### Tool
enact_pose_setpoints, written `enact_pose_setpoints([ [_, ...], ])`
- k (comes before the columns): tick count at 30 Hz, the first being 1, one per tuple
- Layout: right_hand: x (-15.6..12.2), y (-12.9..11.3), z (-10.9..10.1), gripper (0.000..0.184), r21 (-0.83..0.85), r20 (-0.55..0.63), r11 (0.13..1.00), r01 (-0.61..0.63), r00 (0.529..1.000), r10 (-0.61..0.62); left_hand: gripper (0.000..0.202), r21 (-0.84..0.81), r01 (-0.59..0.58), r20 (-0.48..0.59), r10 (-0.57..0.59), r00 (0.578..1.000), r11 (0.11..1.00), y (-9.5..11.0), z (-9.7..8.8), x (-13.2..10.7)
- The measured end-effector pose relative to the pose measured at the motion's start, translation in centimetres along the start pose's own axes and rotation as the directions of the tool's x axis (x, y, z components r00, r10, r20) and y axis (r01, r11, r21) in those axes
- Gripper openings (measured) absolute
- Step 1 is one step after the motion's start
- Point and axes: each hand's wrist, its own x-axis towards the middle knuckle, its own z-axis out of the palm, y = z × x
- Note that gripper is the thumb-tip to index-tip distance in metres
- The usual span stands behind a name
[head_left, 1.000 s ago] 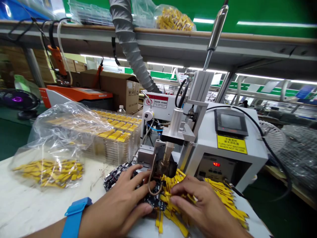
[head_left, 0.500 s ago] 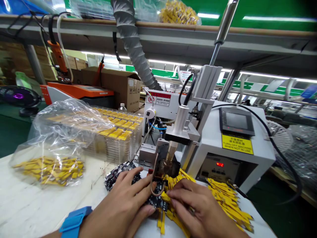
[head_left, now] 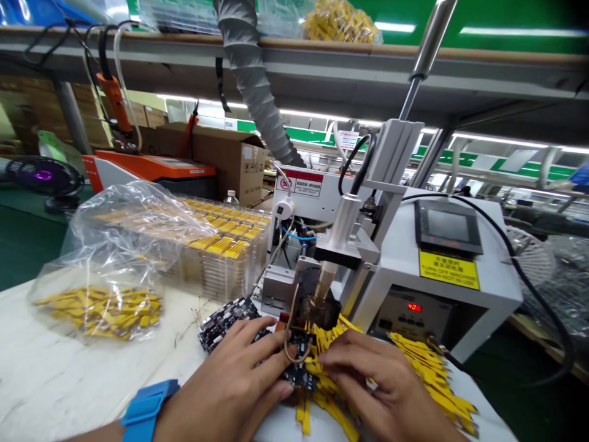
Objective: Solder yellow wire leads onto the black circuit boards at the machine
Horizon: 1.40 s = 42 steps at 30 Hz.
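My left hand [head_left: 230,374], with a blue wrist strap [head_left: 150,402], has its fingers and thumb on a small black circuit board [head_left: 301,376] under the machine's soldering head [head_left: 319,304]. At the board's right side, my right hand [head_left: 372,374] is closed in a pinch on a yellow flex strip [head_left: 313,366]. Its fingers partly hide the strip. A thin looped tube [head_left: 289,353] curves down over the board. More black circuit boards [head_left: 230,319] lie beyond my left hand. Loose yellow strips [head_left: 338,417] lie under and around my right hand.
A clear bag [head_left: 99,310] of yellow strips lies left, before stacked clear trays [head_left: 221,264]. The machine's control box [head_left: 455,264] stands right, with more yellow strips [head_left: 437,380] beside it. A grey duct [head_left: 257,80] hangs from the overhead shelf [head_left: 175,58].
The whole view has shifted slightly, so things sit a little farther right in the picture. Both hands stay at the board, and my right fingertips have moved only slightly.
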Motion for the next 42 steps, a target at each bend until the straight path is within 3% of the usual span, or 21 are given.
enact_pose_setpoints([
  [3,0.09,0.05,0.42,0.022,0.066,0.032,0.988,-0.142,0.99,0.14,0.032,-0.033,0.016,-0.001,-0.016,1.0,0.999,0.04,-0.1,0.05],
  [5,0.05,0.2,0.59,0.022,0.051,0.06,0.984,-0.169,0.984,0.166,0.031,-0.047,0.023,0.008,-0.023,1.0,0.999,0.09,-0.19,0.06],
  [13,-0.44,0.52,0.09,0.028,-0.069,0.026,0.995,0.069,0.997,-0.068,0.034,-0.053,0.044,0.078,-0.04,0.996,0.998,0.15,-0.26,0.09],
  [24,-0.63,0.36,0.2,0.033,-0.225,0.028,0.959,0.173,0.985,-0.171,0.032,-0.081,0.054,0.063,-0.049,0.997,0.995,0.39,-0.45,0.23],
  [34,-0.33,-0.02,-0.06,0.035,-0.297,0.13,0.941,0.161,0.983,-0.127,0.039,-0.009,0.022,0.094,-0.021,0.995,1.0,0.57,-0.45,0.36],
  [39,-0.48,0.1,-0.13,0.036,-0.311,0.19,0.938,0.152,0.977,-0.095,0.054,0.149,-0.094,0.168,0.069,0.983,0.984,0.68,-0.68,0.37],
  [42,-0.49,0.06,-0.25,0.036,-0.304,0.203,0.942,0.144,0.976,-0.084,0.046,0.187,-0.151,0.137,0.127,0.982,0.971,0.75,-0.56,0.32],
])
